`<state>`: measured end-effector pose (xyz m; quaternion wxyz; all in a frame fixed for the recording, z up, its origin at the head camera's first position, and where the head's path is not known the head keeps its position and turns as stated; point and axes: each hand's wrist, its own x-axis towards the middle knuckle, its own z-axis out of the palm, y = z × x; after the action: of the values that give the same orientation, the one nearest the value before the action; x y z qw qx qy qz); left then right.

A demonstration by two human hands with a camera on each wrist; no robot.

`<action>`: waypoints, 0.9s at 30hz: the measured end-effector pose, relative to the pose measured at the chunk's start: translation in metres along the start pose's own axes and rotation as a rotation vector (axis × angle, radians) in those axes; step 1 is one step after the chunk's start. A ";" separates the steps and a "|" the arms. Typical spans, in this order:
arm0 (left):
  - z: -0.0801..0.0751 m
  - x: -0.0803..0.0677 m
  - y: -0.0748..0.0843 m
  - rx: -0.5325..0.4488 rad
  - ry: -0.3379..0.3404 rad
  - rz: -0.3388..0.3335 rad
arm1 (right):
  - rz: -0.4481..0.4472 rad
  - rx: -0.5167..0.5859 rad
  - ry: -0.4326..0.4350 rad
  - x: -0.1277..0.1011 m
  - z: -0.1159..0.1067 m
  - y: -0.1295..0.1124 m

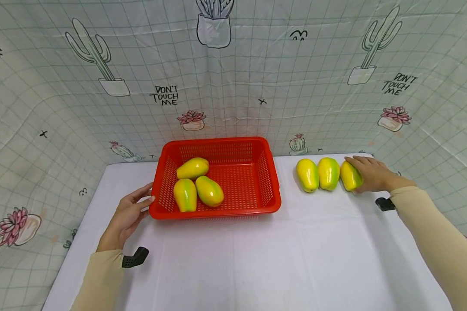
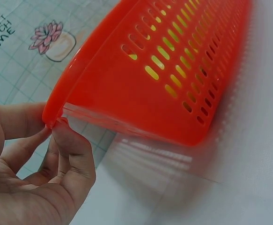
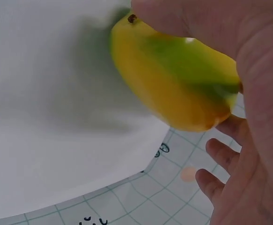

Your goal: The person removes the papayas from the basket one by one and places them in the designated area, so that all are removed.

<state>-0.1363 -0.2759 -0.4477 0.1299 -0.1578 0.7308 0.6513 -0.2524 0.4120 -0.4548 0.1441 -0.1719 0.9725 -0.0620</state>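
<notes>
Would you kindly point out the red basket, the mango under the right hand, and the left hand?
red basket (image 1: 215,211): head view, on its front rim.
mango (image 3: 173,89): right wrist view, on its yellow-green flank.
left hand (image 1: 128,216): head view, on its back.

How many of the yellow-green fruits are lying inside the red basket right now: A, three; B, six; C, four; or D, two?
A: the head view shows three fruits inside the red basket, while three more fruits sit in a row on the table to its right, the far one under the right hand.
</notes>
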 end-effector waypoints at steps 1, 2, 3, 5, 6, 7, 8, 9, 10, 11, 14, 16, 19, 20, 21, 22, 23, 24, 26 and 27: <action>0.000 0.000 0.000 -0.001 0.001 -0.002 | 0.001 0.002 -0.003 0.000 -0.001 0.000; 0.000 0.000 0.000 -0.002 0.000 -0.003 | 0.003 0.004 -0.007 0.000 -0.001 0.000; 0.000 0.000 0.000 -0.002 0.000 -0.004 | 0.005 0.005 -0.012 0.000 -0.002 0.000; 0.000 0.000 0.000 -0.002 -0.002 -0.004 | 0.000 0.002 -0.009 0.000 -0.004 -0.001; 0.000 -0.001 0.000 -0.004 -0.004 -0.002 | -0.003 0.002 -0.005 0.000 -0.004 -0.001; 0.000 -0.001 -0.001 -0.003 -0.005 -0.001 | -0.009 -0.002 0.002 0.000 -0.006 -0.001; 0.000 -0.001 -0.001 -0.004 -0.005 0.001 | -0.018 -0.007 0.012 0.000 -0.008 -0.002; 0.000 -0.001 -0.001 -0.004 -0.006 0.003 | -0.022 -0.013 0.019 0.000 -0.010 -0.003; -0.001 -0.001 -0.001 -0.004 -0.006 0.006 | -0.027 -0.016 0.030 0.000 -0.013 -0.005; -0.001 -0.001 -0.001 -0.006 -0.004 0.007 | -0.030 -0.021 0.039 0.000 -0.016 -0.007; 0.000 -0.001 -0.001 0.002 -0.001 0.010 | -0.029 -0.024 0.057 0.000 -0.027 -0.013; 0.000 0.000 -0.001 0.007 0.000 0.011 | -0.034 -0.023 0.073 0.001 -0.033 -0.019; 0.000 0.000 -0.001 0.011 0.000 0.014 | -0.051 -0.015 0.093 0.002 -0.043 -0.027; 0.000 -0.001 -0.001 0.012 0.000 0.015 | -0.060 -0.016 0.100 0.002 -0.046 -0.030; -0.001 -0.001 -0.001 0.012 0.000 0.017 | -0.070 -0.022 0.106 0.002 -0.049 -0.034; -0.001 -0.001 -0.001 0.009 -0.002 0.019 | -0.079 -0.020 0.110 0.003 -0.052 -0.038; -0.001 -0.001 -0.001 0.007 -0.003 0.021 | -0.089 -0.025 0.115 0.003 -0.055 -0.042; -0.001 -0.002 -0.001 0.002 -0.006 0.024 | -0.099 -0.031 0.120 0.004 -0.057 -0.046; -0.002 -0.002 -0.001 -0.004 -0.010 0.028 | -0.117 -0.042 0.126 0.005 -0.062 -0.054; -0.002 -0.002 -0.001 -0.007 -0.010 0.029 | -0.126 -0.049 0.130 0.006 -0.065 -0.058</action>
<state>-0.1341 -0.2777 -0.4479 0.1238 -0.1444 0.7299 0.6565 -0.2590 0.3600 -0.3850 0.0720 -0.2319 0.9683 -0.0580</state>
